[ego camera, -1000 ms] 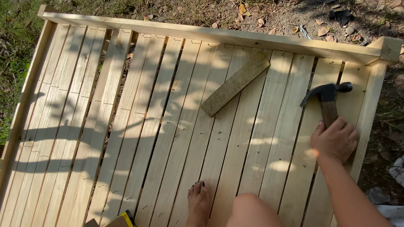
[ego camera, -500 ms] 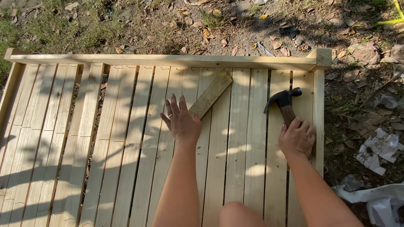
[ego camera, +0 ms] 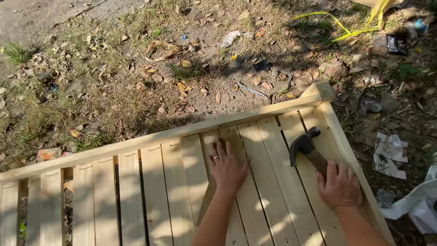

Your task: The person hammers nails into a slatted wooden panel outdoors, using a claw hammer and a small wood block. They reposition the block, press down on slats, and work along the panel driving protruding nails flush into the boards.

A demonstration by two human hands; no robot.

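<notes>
On the slatted wooden panel (ego camera: 268, 182), the left hand (ego camera: 226, 168) lies flat with its fingers (ego camera: 221, 149) spread and open, a ring on one, pressing a loose wooden strip (ego camera: 205, 200) that shows below the palm. Toward the panel's right edge, the right hand (ego camera: 339, 184) rests palm down over the handle of a claw hammer (ego camera: 306, 145), fingers extended rather than wrapped, the dark head lying on the slats just short of the panel's top rail (ego camera: 150, 139). Beyond that rail lies bare ground (ego camera: 182, 68) with dry leaves and litter, and crumpled paper scraps (ego camera: 389, 155) sit just right of the panel.

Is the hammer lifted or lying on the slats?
Lying down: the hammer rests flat on the slats, right hand covering its handle.
</notes>
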